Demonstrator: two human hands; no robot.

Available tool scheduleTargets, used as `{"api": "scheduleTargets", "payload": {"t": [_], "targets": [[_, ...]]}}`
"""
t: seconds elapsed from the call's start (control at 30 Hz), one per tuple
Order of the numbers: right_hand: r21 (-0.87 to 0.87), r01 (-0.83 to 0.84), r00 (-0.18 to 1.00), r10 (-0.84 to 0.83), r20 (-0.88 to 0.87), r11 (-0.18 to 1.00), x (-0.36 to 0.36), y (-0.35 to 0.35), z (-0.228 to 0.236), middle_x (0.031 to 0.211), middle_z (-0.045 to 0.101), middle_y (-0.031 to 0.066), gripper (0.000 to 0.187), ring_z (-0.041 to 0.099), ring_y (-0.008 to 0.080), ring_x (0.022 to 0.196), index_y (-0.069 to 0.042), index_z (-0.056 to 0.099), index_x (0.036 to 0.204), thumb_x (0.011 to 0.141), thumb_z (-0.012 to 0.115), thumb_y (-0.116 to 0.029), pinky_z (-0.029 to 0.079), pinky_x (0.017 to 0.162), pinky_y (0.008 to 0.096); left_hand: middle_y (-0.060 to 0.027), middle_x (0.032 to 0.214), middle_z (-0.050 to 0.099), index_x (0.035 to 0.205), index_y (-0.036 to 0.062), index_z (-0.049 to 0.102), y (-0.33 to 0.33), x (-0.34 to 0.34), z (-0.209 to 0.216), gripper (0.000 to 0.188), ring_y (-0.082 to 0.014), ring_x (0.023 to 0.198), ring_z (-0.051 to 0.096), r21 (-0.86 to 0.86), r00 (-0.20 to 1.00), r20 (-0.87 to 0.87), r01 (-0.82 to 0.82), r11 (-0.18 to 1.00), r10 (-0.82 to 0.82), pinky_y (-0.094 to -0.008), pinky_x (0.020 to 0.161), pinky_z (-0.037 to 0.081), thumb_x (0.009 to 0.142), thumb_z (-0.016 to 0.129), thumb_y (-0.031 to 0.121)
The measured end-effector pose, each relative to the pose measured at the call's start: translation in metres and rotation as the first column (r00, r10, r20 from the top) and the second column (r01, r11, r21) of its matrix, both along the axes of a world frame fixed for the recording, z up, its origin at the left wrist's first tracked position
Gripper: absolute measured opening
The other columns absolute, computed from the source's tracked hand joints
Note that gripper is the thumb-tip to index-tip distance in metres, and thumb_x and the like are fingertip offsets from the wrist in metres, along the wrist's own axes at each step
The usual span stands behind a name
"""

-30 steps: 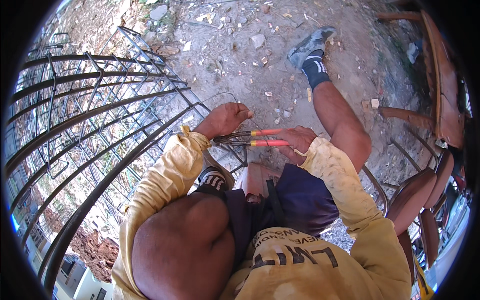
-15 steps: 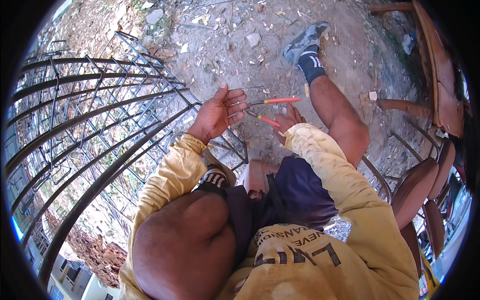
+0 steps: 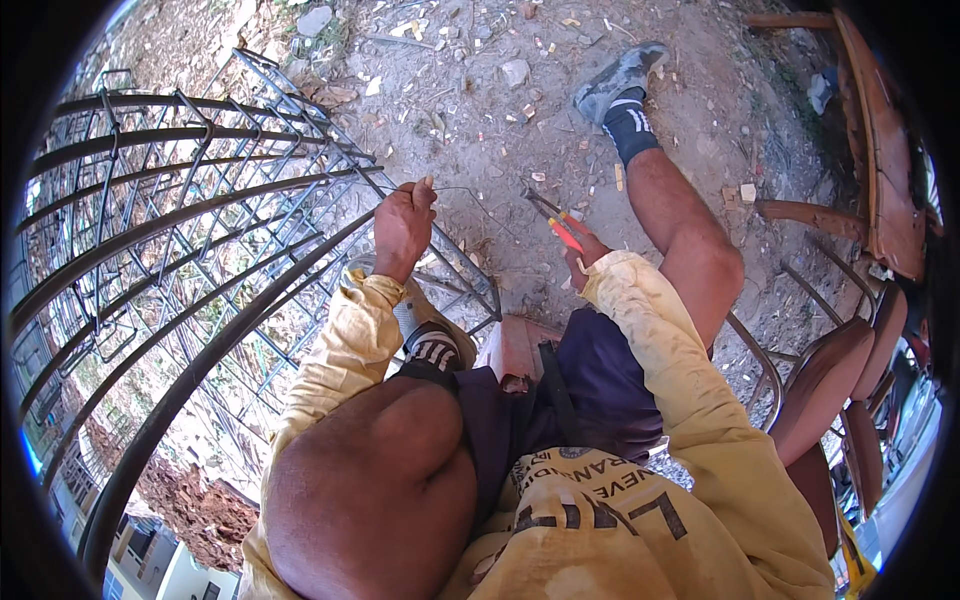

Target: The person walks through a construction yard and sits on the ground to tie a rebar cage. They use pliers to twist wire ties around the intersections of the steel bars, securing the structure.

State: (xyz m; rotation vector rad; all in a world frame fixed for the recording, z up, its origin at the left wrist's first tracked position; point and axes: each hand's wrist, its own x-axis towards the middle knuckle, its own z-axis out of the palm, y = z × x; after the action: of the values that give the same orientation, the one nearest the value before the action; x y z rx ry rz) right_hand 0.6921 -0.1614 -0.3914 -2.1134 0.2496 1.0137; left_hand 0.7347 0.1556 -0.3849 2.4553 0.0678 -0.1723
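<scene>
My left hand (image 3: pixel 404 230) is closed at the end of the steel rebar cage (image 3: pixel 240 300), thumb and fingers pinched together. A thin dark wire (image 3: pixel 470 192) runs out from its fingertips to the right and bends down over the ground. My right hand (image 3: pixel 588 255) grips a pair of pincers (image 3: pixel 562 228) by their red and yellow handles. The metal jaws point up and to the left, apart from the wire and the cage. How the wire sits against the bars is hidden behind my left hand.
A reddish block (image 3: pixel 520 345) is between my legs. Brown padded chairs (image 3: pixel 825 380) and a rusty brown frame (image 3: pixel 880 150) stand at the right. Stones and scraps litter the dirt ground (image 3: pixel 480 110) ahead.
My left hand has gone from spread with palm up to closed on the wire, moving left to the bars. My right hand has drawn the pincers away rightward, their handles closer together.
</scene>
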Motion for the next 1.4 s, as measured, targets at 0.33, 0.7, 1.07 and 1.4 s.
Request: {"api": "scheduleTargets", "payload": {"t": [0.33, 0.7, 1.07, 1.4], "targets": [[0.111, 0.451, 0.779, -0.33, -0.533, 0.885, 0.024, 0.014, 0.008, 0.093, 0.066, 0.0032, 0.061, 0.062, 0.0125, 0.085, -0.009, 0.057, 0.119, 0.094, 0.035, -0.06, 0.046, 0.075, 0.036, -0.0123, 0.081, 0.068, 0.089, 0.001, 0.067, -0.035, 0.004, 0.074, 0.044, -0.0219, 0.073, 0.066, -0.413, 0.932, -0.319, -0.301, 0.86, 0.173, -0.0339, 0.065, 0.051, 0.097, 0.051, 0.041], [0.587, 0.281, 0.808, -0.518, 0.283, 0.759, 0.018, 0.048, 0.056, 0.108, 0.066, 0.0048, 0.056, 0.058, 0.0186, 0.103, -0.01, 0.058, 0.121, 0.098, 0.034, -0.055, 0.043, 0.09, 0.0382, -0.0046, 0.087, 0.067, 0.093, 0.0032, 0.065, -0.037, 0.02, 0.067, 0.044, -0.0124, 0.066, 0.062, -0.528, 0.665, -0.643, -0.744, 0.409, 0.38, -0.0237, 0.057, 0.048, 0.099, 0.047, 0.043], [0.545, 0.274, 0.729, -0.541, 0.419, 0.792, 0.062, 0.019, 0.06, 0.063, 0.043, -0.0029, 0.033, 0.039, 0.0052, 0.052, -0.007, 0.051, 0.081, 0.102, 0.046, -0.032, 0.044, 0.056, 0.0285, -0.0058, 0.093, 0.068, 0.104, 0.0033, 0.065, -0.061, -0.002, 0.112, 0.043, -0.0133, 0.078, 0.063, -0.668, 0.419, -0.713, -0.162, 0.727, -0.562, -0.0254, 0.067, 0.051, 0.096, 0.054, 0.044], [0.69, -0.014, 0.997, -0.042, 0.065, 0.724, 0.068, 0.034, 0.136, 0.069, 0.057, 0.0014, 0.033, 0.053, 0.0107, 0.066, -0.001, 0.064, 0.084, 0.097, 0.056, -0.031, 0.043, 0.062, 0.0272, -0.009, 0.113, 0.061, 0.111, -0.0001, 0.061, -0.053, 0.036, 0.122, 0.04, -0.0174, 0.105, 0.059, -0.883, 0.816, -0.32, -0.072, 0.464, -0.482, -0.0327, 0.093, 0.048, 0.101, 0.048, 0.037]]}}
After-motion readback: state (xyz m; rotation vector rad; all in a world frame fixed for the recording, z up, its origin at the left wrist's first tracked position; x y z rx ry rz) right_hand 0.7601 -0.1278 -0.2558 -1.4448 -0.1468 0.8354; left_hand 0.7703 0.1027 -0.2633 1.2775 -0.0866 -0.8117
